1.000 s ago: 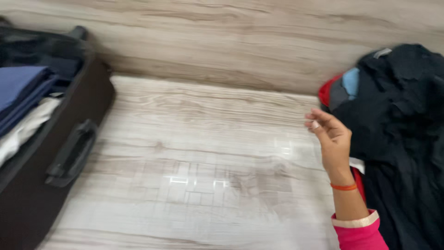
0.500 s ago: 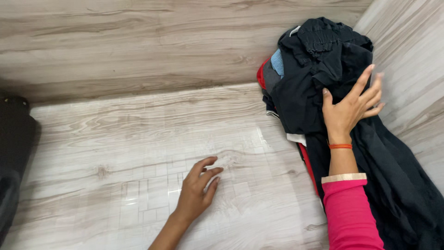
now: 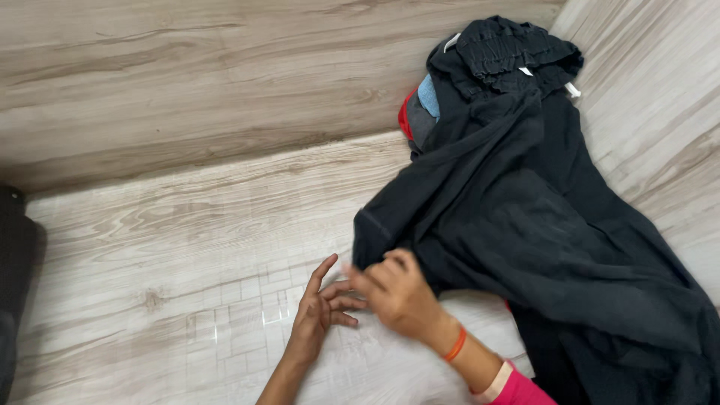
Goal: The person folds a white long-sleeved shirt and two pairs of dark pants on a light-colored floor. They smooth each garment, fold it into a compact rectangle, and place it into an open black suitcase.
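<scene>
The right hand (image 3: pixel 397 296) pinches the near-left edge of a black garment (image 3: pixel 525 217). The left hand (image 3: pixel 319 315) lies beside it on the floor (image 3: pixel 187 247), fingers spread apart, holding nothing.

We see a pale wood-grain floor (image 3: pixel 187 247) filling the lower left and centre of the frame, its grey-brown streaks running roughly left to right; a glossy patch at lower centre mirrors a grid of bright panes from a light above; across the top of the frame a wall (image 3: pixel 187 82) in the same wood pattern rises from a shadowed seam; at the upper right a second such wall (image 3: pixel 652 97) meets it, forming a corner; the light is soft and even.
</scene>
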